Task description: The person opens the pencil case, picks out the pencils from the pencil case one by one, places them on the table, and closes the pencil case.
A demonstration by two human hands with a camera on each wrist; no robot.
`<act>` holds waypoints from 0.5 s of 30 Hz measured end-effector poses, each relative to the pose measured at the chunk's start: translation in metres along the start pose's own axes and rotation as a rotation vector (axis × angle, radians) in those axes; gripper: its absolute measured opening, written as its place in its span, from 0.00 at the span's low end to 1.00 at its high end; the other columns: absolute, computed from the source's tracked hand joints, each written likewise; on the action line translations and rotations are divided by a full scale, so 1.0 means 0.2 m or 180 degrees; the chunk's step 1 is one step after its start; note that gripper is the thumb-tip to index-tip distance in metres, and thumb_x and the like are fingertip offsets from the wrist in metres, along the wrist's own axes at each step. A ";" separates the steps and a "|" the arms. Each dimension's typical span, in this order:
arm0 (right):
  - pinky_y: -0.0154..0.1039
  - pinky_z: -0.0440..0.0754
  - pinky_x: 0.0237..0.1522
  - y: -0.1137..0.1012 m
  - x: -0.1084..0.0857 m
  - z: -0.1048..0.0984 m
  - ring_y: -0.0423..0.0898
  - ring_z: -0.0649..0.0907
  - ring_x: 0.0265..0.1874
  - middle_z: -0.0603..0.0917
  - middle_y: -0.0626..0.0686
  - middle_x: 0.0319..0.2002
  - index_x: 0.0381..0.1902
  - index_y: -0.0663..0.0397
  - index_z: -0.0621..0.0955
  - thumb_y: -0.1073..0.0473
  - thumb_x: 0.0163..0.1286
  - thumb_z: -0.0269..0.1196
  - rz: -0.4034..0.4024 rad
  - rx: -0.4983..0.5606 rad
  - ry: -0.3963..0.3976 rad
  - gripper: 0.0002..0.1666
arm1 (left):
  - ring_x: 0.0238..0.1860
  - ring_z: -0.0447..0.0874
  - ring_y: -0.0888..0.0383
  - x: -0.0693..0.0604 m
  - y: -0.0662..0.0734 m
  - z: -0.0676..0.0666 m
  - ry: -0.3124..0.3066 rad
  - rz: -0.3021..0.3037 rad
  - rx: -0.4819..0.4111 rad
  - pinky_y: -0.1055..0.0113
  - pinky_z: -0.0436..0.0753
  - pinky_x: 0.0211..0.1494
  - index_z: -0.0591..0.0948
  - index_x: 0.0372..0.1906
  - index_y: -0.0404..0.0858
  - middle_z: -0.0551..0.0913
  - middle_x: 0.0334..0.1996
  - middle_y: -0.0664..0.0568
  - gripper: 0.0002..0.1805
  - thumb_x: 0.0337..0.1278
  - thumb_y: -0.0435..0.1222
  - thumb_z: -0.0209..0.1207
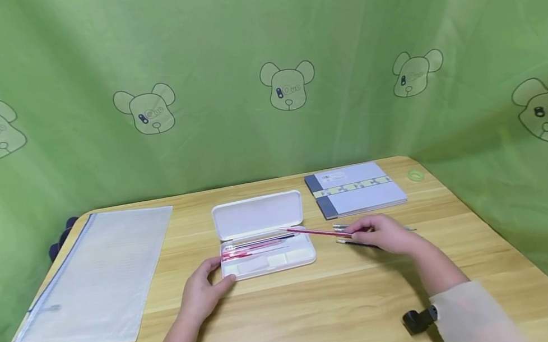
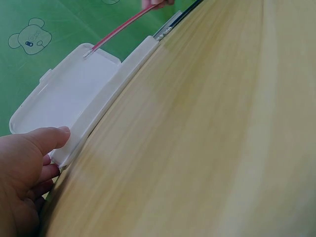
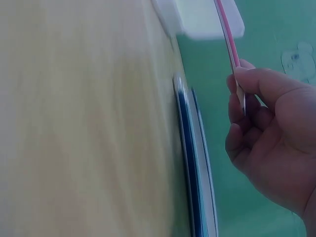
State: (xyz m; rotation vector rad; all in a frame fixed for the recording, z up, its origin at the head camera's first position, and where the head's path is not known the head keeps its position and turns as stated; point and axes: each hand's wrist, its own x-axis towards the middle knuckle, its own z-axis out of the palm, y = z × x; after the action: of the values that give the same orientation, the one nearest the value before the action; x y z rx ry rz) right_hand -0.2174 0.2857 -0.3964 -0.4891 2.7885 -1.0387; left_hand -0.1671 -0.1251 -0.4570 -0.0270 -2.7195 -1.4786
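A white pencil case (image 1: 300, 255) lies open on the table, its lid tilted up at the back. Inside are several pencils (image 1: 257, 245), red and dark ones among them, and a pale block that looks like an eraser (image 1: 253, 264). My left hand (image 1: 204, 292) grips the case's left end, thumb at the front corner. Between thumb and fingers, my right hand (image 1: 382, 232) pinches a red pencil (image 1: 315, 231) near its sharpened tip, seen in the right wrist view. The pencil's other end reaches over the case's right side. Several dark pencils (image 1: 355, 243) lie under that hand, partly hidden.
Behind my right hand lies a pale blue notebook (image 1: 358, 195) with a patterned band. A green ring, perhaps tape (image 1: 415, 176), sits near the back right edge. At the left is a translucent zip pouch (image 1: 94, 282). Green curtain (image 1: 230, 142) hangs around the table.
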 end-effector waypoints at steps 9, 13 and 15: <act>0.36 0.78 0.41 0.13 -0.18 -0.08 0.44 0.79 0.43 0.86 0.58 0.49 0.48 0.52 0.86 0.57 0.70 0.62 0.0215 -0.0190 0.0151 0.12 | 0.69 0.69 0.39 0.00 0.00 0.00 -0.0037 -0.0023 0.0014 0.46 0.63 0.76 0.73 0.63 0.31 0.78 0.62 0.38 0.32 0.55 0.40 0.67; 0.34 0.78 0.39 0.18 -0.25 -0.09 0.41 0.78 0.42 0.86 0.58 0.51 0.48 0.51 0.86 0.55 0.70 0.61 0.0310 -0.0209 0.0203 0.13 | 0.69 0.69 0.40 0.00 0.00 0.00 -0.0035 -0.0008 0.0034 0.45 0.63 0.76 0.74 0.63 0.31 0.78 0.62 0.38 0.32 0.55 0.40 0.67; 0.32 0.78 0.37 0.19 -0.28 -0.11 0.38 0.78 0.41 0.86 0.57 0.50 0.48 0.51 0.86 0.55 0.70 0.61 0.0323 -0.0242 0.0242 0.13 | 0.68 0.69 0.39 0.00 -0.01 0.00 -0.0033 -0.0001 0.0044 0.45 0.63 0.75 0.74 0.63 0.31 0.78 0.62 0.38 0.32 0.55 0.40 0.67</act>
State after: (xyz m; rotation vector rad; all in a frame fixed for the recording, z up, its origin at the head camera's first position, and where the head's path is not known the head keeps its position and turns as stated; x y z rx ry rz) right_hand -0.1790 0.3444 -0.4046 -0.3188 2.8940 -0.9527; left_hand -0.1663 -0.1260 -0.4577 -0.0338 -2.7377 -1.4639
